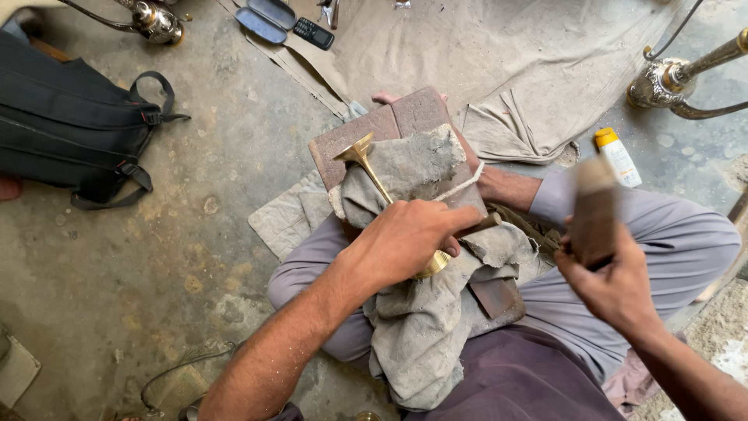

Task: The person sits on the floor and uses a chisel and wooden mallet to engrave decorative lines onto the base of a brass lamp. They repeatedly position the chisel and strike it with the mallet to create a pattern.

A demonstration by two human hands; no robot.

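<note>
A slim brass stem with flared ends (366, 160) lies on a dusty grey cloth (413, 312) over a brown board (405, 121) that rests on my lap. My left hand (409, 238) presses down on the stem near its lower end, fingers closed over it and a small tool. My right hand (604, 273) is raised at the right, gripping a blurred brown block (594, 210) upright. My crossed legs in grey trousers (686, 234) sit under the board, and a foot shows behind it.
A black backpack (70, 125) lies at the left on the concrete floor. A spectacle case (265, 19) and a phone (313, 33) sit at the top on a tan sheet (499, 62). Brass vessels (670, 82) stand at right and top left (156, 22). A white bottle with yellow cap (617, 154) lies nearby.
</note>
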